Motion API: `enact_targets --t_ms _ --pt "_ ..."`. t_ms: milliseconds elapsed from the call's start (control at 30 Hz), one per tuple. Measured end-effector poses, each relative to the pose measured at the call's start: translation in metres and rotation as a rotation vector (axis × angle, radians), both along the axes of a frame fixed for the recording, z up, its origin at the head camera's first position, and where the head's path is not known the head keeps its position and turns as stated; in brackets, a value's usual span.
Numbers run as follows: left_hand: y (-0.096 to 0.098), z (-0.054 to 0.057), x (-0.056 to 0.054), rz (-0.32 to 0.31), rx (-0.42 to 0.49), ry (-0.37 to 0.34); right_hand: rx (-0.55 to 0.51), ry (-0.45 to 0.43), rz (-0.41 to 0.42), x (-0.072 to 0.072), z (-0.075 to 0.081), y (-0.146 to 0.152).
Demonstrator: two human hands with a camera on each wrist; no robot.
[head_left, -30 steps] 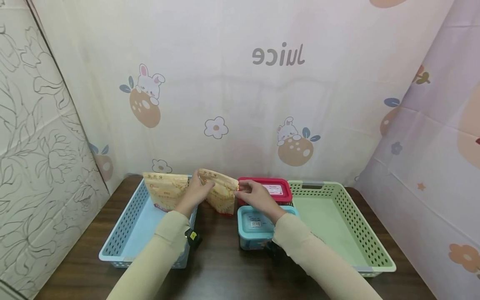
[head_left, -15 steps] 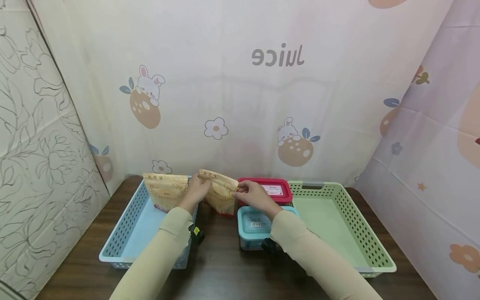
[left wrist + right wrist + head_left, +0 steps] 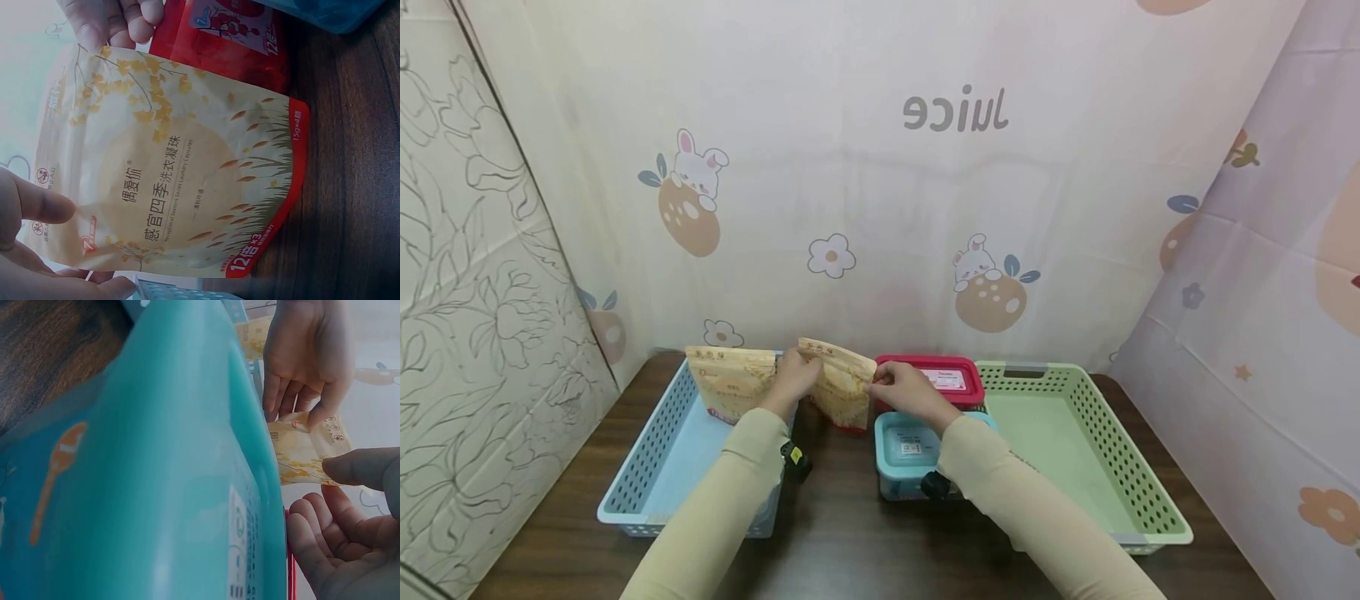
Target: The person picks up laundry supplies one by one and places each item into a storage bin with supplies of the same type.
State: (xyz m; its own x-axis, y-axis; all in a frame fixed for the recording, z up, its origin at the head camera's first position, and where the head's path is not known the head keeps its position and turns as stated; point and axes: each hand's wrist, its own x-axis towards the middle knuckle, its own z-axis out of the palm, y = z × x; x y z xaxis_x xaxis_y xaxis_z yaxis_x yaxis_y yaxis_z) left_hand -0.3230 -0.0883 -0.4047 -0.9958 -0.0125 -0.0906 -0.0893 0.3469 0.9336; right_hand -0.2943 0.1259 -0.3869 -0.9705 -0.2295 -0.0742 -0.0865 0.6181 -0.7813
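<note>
A cream laundry-capsule pouch [image 3: 844,396] with a red lower edge stands on the table, right of the blue basket. My left hand [image 3: 793,382] pinches its upper left corner, thumb [image 3: 47,209] on the printed front. At the opposite upper corner, my right hand [image 3: 912,390] pinches the edge between thumb and fingers, seen closer in the right wrist view, where the pouch [image 3: 303,447] is partly hidden by a teal box. A similar cream pouch [image 3: 730,385] stands upright in the blue basket [image 3: 651,467], just left of my left hand.
A red-lidded box [image 3: 962,385] sits behind a blue-lidded box [image 3: 898,458], both under or beside my right forearm. Farther right is a light green basket [image 3: 1138,462]. A patterned curtain [image 3: 880,208] hangs behind the wooden table [image 3: 842,533].
My hands keep hold of the pouch, which stays nearly in place. The left wrist has shifted slightly right and its thumb has moved a little on the pouch.
</note>
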Motion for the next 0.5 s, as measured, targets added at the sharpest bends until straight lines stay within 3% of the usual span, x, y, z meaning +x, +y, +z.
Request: enact_targets --t_ms 267,500 --pt "0.0023 -0.0029 -0.0006 0.024 -0.010 0.036 0.012 0.002 0.022 -0.0024 0.0003 0.0000" --pt "0.0013 -0.0012 0.0037 0.005 -0.016 0.034 0.000 -0.015 0.035 -0.0042 0.0000 0.0000"
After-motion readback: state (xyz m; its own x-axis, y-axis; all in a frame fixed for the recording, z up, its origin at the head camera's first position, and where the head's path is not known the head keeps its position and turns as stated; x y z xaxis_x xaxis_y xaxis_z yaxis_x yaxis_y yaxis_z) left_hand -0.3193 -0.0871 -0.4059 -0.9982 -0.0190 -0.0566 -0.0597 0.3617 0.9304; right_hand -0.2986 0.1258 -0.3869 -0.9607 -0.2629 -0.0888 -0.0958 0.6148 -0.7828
